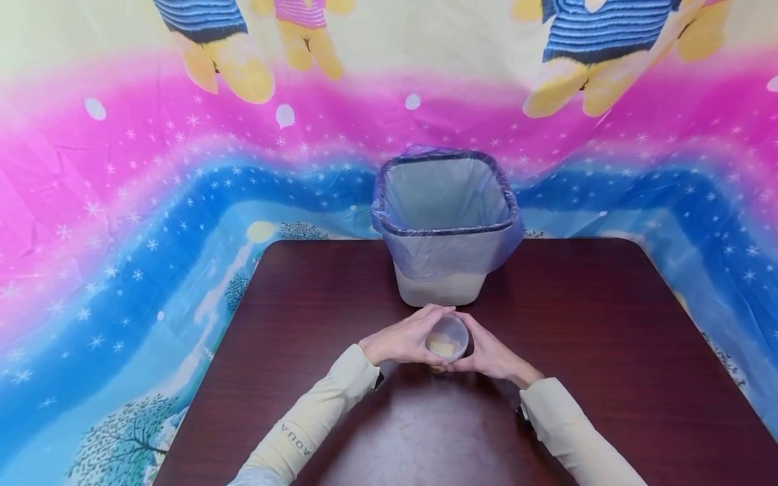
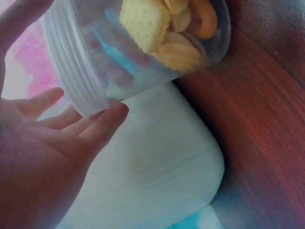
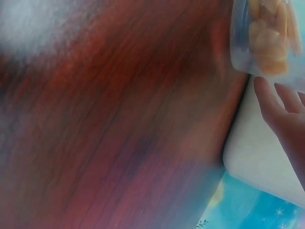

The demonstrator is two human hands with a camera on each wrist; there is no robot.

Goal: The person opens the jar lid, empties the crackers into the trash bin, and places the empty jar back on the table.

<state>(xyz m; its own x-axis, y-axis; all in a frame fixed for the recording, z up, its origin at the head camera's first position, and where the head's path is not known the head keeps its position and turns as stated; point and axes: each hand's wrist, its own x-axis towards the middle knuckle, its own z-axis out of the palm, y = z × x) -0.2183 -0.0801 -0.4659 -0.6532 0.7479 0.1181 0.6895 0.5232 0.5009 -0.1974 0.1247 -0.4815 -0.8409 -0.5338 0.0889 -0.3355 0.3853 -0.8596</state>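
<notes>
A clear round plastic jar (image 1: 448, 335) stands between my two hands, in front of the bin. Several biscuits (image 2: 145, 25) lie at its bottom: a pale square cracker, ridged tan pieces and an orange-brown ring. My left hand (image 1: 404, 337) holds the jar from the left, its fingers at the translucent ridged lid (image 2: 71, 59). From the right, my right hand (image 1: 491, 352) holds the same jar with thumb and fingers spread round it. In the right wrist view only part of the jar (image 3: 271, 43) shows, with fingertips (image 3: 262, 88) at its side.
A white bin (image 1: 444, 287) lined with a translucent purple bag (image 1: 450, 253) stands just behind the jar. The dark red-brown wooden table (image 1: 292, 304) has rounded far corners. Behind it hangs a colourful printed cloth (image 1: 340, 135).
</notes>
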